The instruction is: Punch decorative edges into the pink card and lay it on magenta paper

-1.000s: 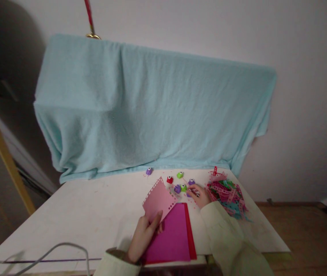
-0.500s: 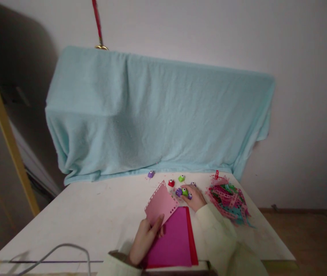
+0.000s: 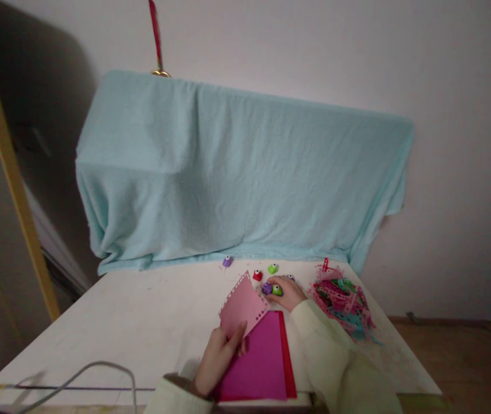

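Note:
My left hand [image 3: 222,353] pinches a pink sheet of paper [image 3: 241,307] between thumb and fingers. Small punched holes run along two edges of this sheet, which is tilted up over a stack of magenta paper [image 3: 263,362] with red paper [image 3: 289,368] under it. To the right, my right hand [image 3: 288,292] has its fingers closed around a small purple craft punch [image 3: 267,288] with an eye on top, close to the pink sheet's right corner. A green punch [image 3: 277,290] sits right beside it, against the hand. The fingertips are partly hidden.
Behind my hands lie a red punch [image 3: 257,275], another green punch [image 3: 273,268] and a purple punch [image 3: 227,261]. A tangled pile of punched paper strips [image 3: 344,299] is at right. A blue cloth [image 3: 245,172] hangs behind the white table [image 3: 142,322]; a grey cable [image 3: 99,365] loops front left.
My right hand has shifted slightly left and closed around the purple punch; a purple punch near its palm is now covered. The left hand and pink sheet stay almost the same.

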